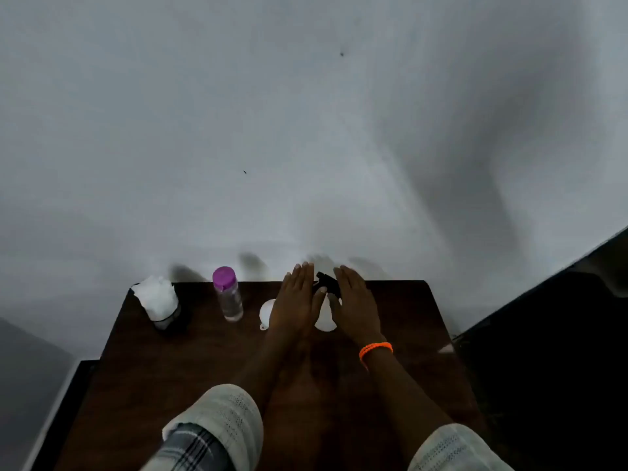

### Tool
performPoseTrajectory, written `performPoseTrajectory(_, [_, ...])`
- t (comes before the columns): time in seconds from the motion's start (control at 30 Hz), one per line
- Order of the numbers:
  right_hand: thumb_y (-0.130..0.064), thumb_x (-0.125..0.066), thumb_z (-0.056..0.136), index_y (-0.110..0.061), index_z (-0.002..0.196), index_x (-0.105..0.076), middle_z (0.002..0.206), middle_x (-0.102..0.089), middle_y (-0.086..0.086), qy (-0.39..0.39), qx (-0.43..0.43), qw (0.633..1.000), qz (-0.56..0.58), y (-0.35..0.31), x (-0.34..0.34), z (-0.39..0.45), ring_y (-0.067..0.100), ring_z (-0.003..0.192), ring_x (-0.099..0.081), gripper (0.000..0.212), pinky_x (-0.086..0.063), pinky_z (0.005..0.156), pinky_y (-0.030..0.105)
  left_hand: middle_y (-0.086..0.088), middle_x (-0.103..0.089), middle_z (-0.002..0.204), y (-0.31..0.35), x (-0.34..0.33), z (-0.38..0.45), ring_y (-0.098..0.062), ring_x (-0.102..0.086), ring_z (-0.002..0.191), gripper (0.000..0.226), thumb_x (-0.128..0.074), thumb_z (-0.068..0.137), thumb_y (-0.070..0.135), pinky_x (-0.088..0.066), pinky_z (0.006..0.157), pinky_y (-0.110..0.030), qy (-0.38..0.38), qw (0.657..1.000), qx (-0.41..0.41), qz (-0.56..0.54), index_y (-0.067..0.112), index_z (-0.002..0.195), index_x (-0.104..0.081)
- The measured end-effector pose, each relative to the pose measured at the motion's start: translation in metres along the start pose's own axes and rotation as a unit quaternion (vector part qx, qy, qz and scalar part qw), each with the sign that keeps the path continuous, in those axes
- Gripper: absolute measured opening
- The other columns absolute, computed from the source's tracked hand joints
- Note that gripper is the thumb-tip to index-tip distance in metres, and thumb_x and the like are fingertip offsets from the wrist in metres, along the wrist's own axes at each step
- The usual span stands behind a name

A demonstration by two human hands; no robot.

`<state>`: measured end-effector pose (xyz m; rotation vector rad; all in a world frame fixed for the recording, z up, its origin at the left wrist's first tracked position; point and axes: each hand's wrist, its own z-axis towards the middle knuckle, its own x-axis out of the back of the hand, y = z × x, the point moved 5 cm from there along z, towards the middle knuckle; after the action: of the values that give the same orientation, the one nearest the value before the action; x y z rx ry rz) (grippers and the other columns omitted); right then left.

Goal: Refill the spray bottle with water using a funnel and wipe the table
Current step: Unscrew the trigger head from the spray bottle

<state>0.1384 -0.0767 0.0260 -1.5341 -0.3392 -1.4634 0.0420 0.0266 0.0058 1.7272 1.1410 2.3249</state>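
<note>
A white spray bottle (325,322) with a black trigger head (327,283) stands at the back of the dark wooden table (190,368). My left hand (297,300) and my right hand (356,305) are stretched out flat on either side of it, fingers straight, holding nothing. Whether they touch the bottle I cannot tell. A white funnel (266,314) lies just left of my left hand, partly hidden by it. A clear water bottle (229,297) with a purple cap stands further left.
A dark holder with white tissue (157,295) sits at the table's back left corner. A white wall rises right behind the table. An orange band (375,350) is on my right wrist. The floor to the right is dark.
</note>
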Motion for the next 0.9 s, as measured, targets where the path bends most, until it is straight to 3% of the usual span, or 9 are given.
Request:
performPoseTrajectory(0.13, [-0.02,-0.06,0.097,-0.015,0.149,-0.044,0.147,-0.051,0.008,-0.038,-0.056,0.996,0.056,0.012,-0.023,0.008,0.025,0.138,-0.045,0.055,-0.045,0.108,0.04,-0.007,-0.022,0.166,-0.023,-0.032,0.008,-0.022,-0.011,0.155,0.083,-0.016,0.092,0.059,-0.008,0.127,-0.036,-0.046,0.998,0.039,-0.028,0.01,0.159,-0.021])
performPoseTrajectory(0.23, [-0.019,-0.062,0.097,-0.017,0.144,-0.051,0.139,-0.058,0.006,-0.047,-0.097,0.988,0.11,0.021,-0.035,0.009,0.023,0.13,-0.051,0.048,-0.045,0.104,0.034,-0.002,-0.026,0.165,-0.034,-0.05,0.011,-0.022,-0.016,0.154,0.078,-0.029,0.09,0.055,-0.011,0.127,-0.038,-0.064,0.997,0.026,-0.023,0.016,0.158,-0.027])
performPoseTrajectory(0.33, [-0.009,-0.065,0.092,-0.015,0.129,-0.063,0.125,-0.067,0.005,-0.044,-0.099,0.983,0.148,0.023,-0.035,0.012,0.024,0.118,-0.061,0.037,-0.049,0.099,0.032,0.0,-0.027,0.164,-0.036,-0.055,0.011,-0.022,-0.018,0.154,0.081,-0.038,0.085,0.055,-0.014,0.126,-0.04,-0.079,0.996,0.029,-0.032,0.019,0.157,-0.029])
performPoseTrajectory(0.47, [-0.006,-0.069,0.09,-0.012,0.125,-0.067,0.122,-0.069,0.005,-0.049,-0.097,0.981,0.161,0.02,-0.021,0.012,0.02,0.114,-0.063,0.036,-0.044,0.094,0.022,0.004,-0.023,0.165,-0.038,-0.056,0.006,-0.019,-0.017,0.154,0.092,-0.051,0.079,0.062,-0.019,0.125,-0.042,-0.093,0.992,0.055,-0.072,0.025,0.158,-0.024])
performPoseTrajectory(0.57, [-0.006,-0.071,0.087,-0.014,0.118,-0.069,0.111,-0.072,0.001,-0.055,-0.099,0.973,0.199,0.014,0.0,0.008,0.014,0.104,-0.064,0.032,-0.044,0.088,0.018,0.002,-0.038,0.159,-0.032,-0.043,-0.004,-0.022,-0.046,0.139,0.109,-0.071,0.072,0.064,-0.042,0.113,-0.043,-0.108,0.979,0.103,-0.137,0.025,0.159,-0.018])
performPoseTrajectory(0.67, [-0.013,-0.079,0.082,-0.017,0.099,-0.07,0.092,-0.071,-0.005,-0.058,-0.102,0.965,0.233,0.007,0.023,0.003,0.004,0.086,-0.065,0.02,-0.048,0.076,0.019,-0.003,-0.043,0.155,-0.025,-0.031,-0.02,-0.022,-0.048,0.137,0.128,-0.082,0.066,0.063,-0.044,0.109,-0.037,-0.128,0.968,0.132,-0.168,0.018,0.16,-0.008])
performPoseTrajectory(0.73, [-0.018,-0.084,0.076,-0.017,0.093,-0.073,0.086,-0.074,-0.003,-0.05,-0.121,0.955,0.265,0.004,0.037,-0.002,0.012,0.083,-0.07,0.021,-0.055,0.073,0.027,-0.003,-0.041,0.156,-0.021,-0.025,-0.032,-0.022,-0.044,0.14,0.136,-0.082,0.06,0.07,-0.042,0.111,-0.036,-0.149,0.962,0.135,-0.185,0.022,0.161,-0.004])
performPoseTrajectory(0.8, [-0.018,-0.087,0.073,-0.014,0.091,-0.074,0.086,-0.076,0.005,-0.04,-0.139,0.938,0.316,-0.001,0.051,-0.008,0.022,0.084,-0.073,0.023,-0.059,0.074,0.037,0.0,-0.037,0.158,-0.013,-0.018,-0.043,-0.02,-0.039,0.143,0.139,-0.085,0.057,0.067,-0.037,0.113,-0.034,-0.168,0.952,0.14,-0.216,0.024,0.161,-0.004])
performPoseTrajectory(0.9, [-0.008,-0.087,0.076,-0.003,0.097,-0.073,0.092,-0.076,0.018,-0.02,-0.159,0.899,0.408,-0.013,0.072,-0.019,0.022,0.08,-0.072,0.025,-0.058,0.075,0.038,0.007,-0.04,0.154,0.001,-0.002,-0.055,-0.014,-0.038,0.141,0.136,-0.091,0.057,0.058,-0.034,0.109,-0.027,-0.152,0.949,0.132,-0.242,0.024,0.161,-0.011])
